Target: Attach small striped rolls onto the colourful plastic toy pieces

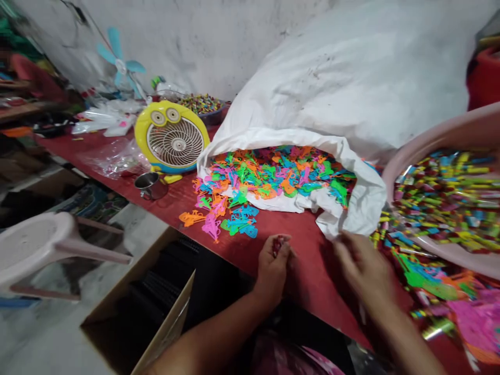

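The small shiny dark-red piece (278, 246), pinched in fingers of the left hand (273, 266) near the front edge of the long red worktop (295, 229), could fall if this grip loosens; the blurred right hand's fingers I cannot tell.

Hands, one pair: left hand (275, 263) and right hand (365, 268), both bare. Forearms, two: bare, slender; right one blurred. Garment (287, 358), one: pink, dark-and-pale patterned, partly visible, finer detail unclear.
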